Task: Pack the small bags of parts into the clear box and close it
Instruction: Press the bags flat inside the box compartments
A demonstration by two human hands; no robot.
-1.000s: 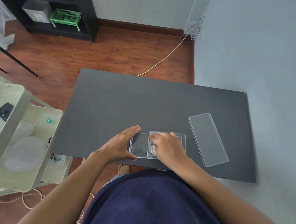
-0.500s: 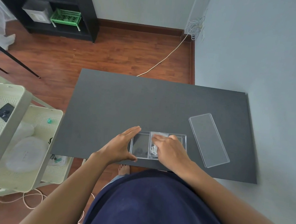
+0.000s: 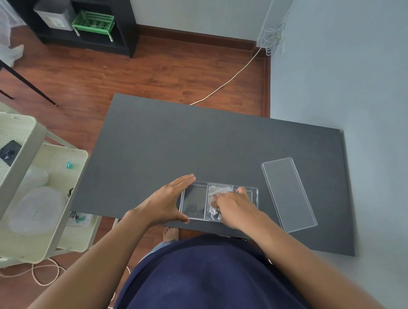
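Note:
A clear box (image 3: 193, 201) with compartments lies near the front edge of the dark table (image 3: 198, 149). Its left compartment shows only the table through it. A small clear bag of pale parts (image 3: 216, 198) lies in the middle compartment. My right hand (image 3: 235, 210) rests over the box's right half, fingertips pressing on the bag; the right compartment is mostly hidden under it. My left hand (image 3: 166, 201) cups the box's left end, thumb at the near corner, fingers along the far corner. The clear lid (image 3: 289, 193) lies flat on the table to the right of the box.
A pale green cart (image 3: 29, 186) with trays of odds and ends stands close to the table's left side. A grey wall runs along the table's right edge. A black shelf with a green basket (image 3: 94, 23) stands far back on the wooden floor.
My right hand has shifted slightly right and toward me over the box, uncovering more of the bag in the middle compartment. My left hand has stayed on the box's left end.

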